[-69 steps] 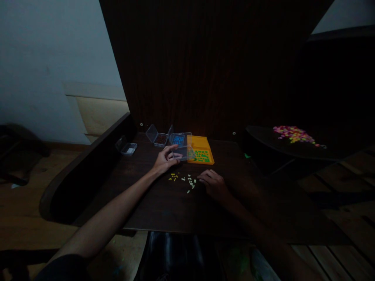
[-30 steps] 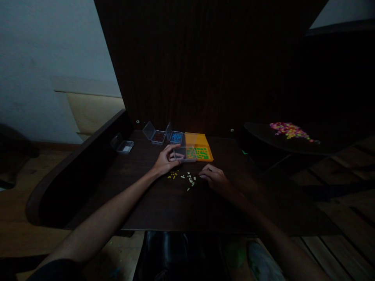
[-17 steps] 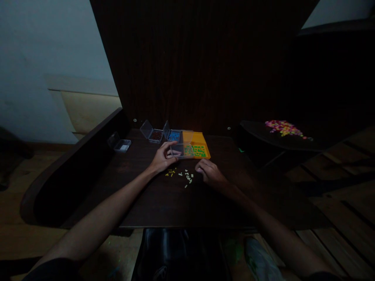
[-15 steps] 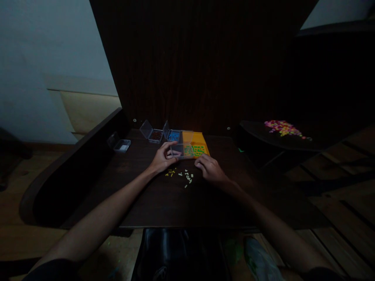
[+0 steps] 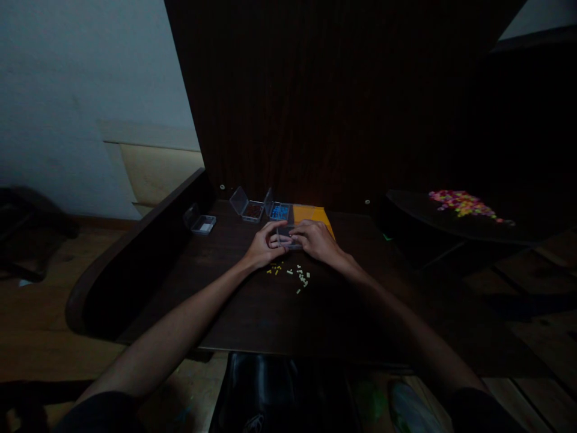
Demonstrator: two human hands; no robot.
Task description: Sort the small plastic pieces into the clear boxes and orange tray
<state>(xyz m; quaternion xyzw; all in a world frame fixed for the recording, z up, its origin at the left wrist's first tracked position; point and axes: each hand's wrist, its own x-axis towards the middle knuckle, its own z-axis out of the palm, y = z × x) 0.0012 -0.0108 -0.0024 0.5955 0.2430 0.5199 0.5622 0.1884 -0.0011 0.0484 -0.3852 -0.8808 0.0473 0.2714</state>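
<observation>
My left hand (image 5: 261,248) grips the left side of a clear plastic box (image 5: 283,232), its thumb below and fingers around the edge. Over the right part of that box, my right hand (image 5: 318,240) has its fingertips pressed together; anything between them is too small to make out. Just below the box on the dark table lie small yellow pieces (image 5: 276,269) and, beside them, pale whitish pieces (image 5: 302,277). Behind my right hand a flat orange-yellow sheet or tray (image 5: 323,216) shows in part; the green pieces there are hidden by the hand.
Open clear boxes with blue pieces (image 5: 279,211) and dark red pieces (image 5: 253,211) stand at the back. Another small open box (image 5: 206,225) is further left. A multicoloured heap (image 5: 464,204) lies on a dark surface at right. A raised side panel (image 5: 135,252) bounds the table's left.
My right hand has moved up and left from the front of the orange-yellow area to the clear box. My left hand keeps its hold. The whole view has shifted slightly.
</observation>
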